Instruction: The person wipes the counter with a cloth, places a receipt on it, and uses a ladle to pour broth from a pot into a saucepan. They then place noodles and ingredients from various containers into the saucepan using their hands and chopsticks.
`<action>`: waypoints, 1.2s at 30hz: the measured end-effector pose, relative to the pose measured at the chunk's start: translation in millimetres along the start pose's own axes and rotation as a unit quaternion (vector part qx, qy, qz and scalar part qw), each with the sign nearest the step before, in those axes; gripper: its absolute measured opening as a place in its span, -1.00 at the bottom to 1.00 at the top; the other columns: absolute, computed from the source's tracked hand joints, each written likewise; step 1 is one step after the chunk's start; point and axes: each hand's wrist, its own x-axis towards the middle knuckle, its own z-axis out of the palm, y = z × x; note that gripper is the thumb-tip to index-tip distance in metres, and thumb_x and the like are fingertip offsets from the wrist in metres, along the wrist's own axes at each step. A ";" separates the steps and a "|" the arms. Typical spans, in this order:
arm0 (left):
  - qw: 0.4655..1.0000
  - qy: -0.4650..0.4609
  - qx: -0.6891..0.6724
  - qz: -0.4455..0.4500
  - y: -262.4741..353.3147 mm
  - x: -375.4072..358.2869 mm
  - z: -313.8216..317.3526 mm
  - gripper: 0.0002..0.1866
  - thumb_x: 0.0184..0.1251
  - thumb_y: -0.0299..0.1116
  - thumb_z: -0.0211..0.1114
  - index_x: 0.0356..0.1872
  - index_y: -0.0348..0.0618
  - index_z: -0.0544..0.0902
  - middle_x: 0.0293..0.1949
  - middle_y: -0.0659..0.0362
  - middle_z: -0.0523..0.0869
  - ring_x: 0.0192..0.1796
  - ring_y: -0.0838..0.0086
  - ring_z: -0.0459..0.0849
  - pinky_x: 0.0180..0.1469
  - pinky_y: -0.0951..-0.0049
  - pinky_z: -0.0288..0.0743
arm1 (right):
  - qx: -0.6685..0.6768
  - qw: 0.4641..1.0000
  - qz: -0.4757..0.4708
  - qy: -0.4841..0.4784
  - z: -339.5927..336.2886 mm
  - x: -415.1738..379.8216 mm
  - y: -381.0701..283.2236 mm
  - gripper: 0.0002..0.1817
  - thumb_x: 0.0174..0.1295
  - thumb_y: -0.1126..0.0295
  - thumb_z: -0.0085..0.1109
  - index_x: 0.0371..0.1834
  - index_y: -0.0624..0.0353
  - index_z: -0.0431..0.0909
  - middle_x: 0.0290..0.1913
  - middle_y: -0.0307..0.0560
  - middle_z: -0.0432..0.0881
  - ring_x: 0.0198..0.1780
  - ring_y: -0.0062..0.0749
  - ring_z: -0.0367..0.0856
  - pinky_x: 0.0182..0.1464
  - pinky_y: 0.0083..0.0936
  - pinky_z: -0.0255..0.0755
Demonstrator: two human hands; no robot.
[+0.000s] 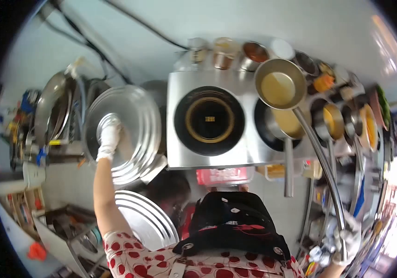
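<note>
Left hand [109, 137] flat, open on steel lid [124, 132] — no grip; right hand [347, 238] closed round ladle [279, 83] handle, bowl oil-filled above empty burner [209, 120] — wok not yet set.

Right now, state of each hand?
Left hand: gloved, pressed against the large round ridged metal lid; closed or flat cannot be told.
Right hand: gloved, closed on the long-handled metal ladle.
</note>
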 end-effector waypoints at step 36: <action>0.413 -0.465 -0.739 -0.258 906.6 -95.0 28.7 -0.51 0.26 -0.02 0.38 0.00 -0.20 0.53 -0.14 0.09 0.64 -0.17 0.34 0.67 -0.15 0.38 0.63 | 0.133 0.985 0.090 -0.059 -326.8 124.9 129.6 -0.41 0.22 0.58 0.04 0.39 0.25 0.30 -0.46 -0.19 0.52 -0.69 -0.63 0.37 -0.66 -0.71 0.21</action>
